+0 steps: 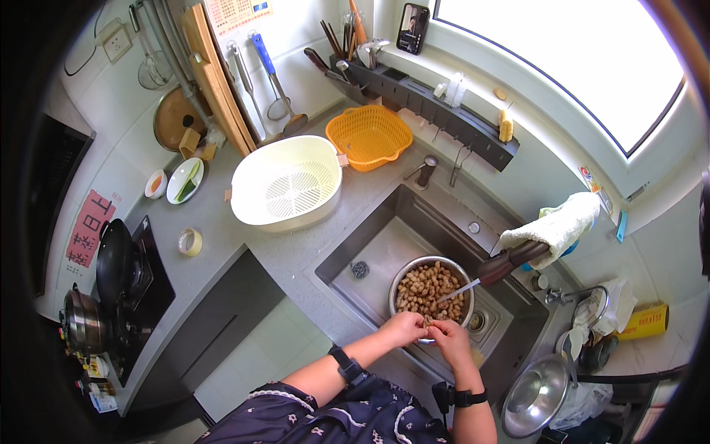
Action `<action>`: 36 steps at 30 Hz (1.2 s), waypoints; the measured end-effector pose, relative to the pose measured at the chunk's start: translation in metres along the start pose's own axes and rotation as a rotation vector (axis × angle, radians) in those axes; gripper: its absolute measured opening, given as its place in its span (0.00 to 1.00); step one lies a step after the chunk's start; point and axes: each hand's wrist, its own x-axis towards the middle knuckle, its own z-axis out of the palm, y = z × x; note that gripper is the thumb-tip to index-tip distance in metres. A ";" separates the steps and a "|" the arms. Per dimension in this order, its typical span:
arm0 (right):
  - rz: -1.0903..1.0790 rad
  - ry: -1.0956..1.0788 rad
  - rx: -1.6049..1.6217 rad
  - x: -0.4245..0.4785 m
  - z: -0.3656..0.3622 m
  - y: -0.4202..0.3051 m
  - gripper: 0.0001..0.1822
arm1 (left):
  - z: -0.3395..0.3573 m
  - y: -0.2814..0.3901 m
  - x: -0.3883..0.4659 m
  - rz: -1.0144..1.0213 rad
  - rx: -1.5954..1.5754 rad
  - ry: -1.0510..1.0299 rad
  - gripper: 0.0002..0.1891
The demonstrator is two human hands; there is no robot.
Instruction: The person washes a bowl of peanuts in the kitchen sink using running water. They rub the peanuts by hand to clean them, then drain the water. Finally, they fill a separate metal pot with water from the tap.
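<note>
A stainless steel bowl (392, 294) full of unshelled peanuts (427, 288) stands in the sink (388, 244). Over the bowl's near rim, my left hand (406, 330) and my right hand (452, 338) meet, fingertips together. Both pinch one small peanut (427, 322), partly hidden by the fingers. A stream of water (459, 289) runs from the dark faucet (507, 263) onto the peanuts. The drain (477, 321) lies just right of the bowl.
A steel wool scrubber (360, 270) lies in the sink's left part. On the counter stand a white colander (285, 216) and an orange basket (369, 139). A white towel (566, 227) drapes over the faucet. To the right leans a metal basin (535, 397).
</note>
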 end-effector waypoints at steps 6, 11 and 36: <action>0.035 0.043 -0.025 -0.003 0.003 -0.007 0.10 | 0.001 -0.002 0.001 -0.035 -0.102 -0.036 0.10; 0.055 0.101 -0.028 -0.003 0.008 0.002 0.10 | 0.003 0.004 -0.004 0.050 -0.005 0.026 0.10; 0.103 0.158 0.072 -0.004 0.008 -0.005 0.06 | 0.020 -0.014 -0.005 -0.047 -0.546 -0.043 0.08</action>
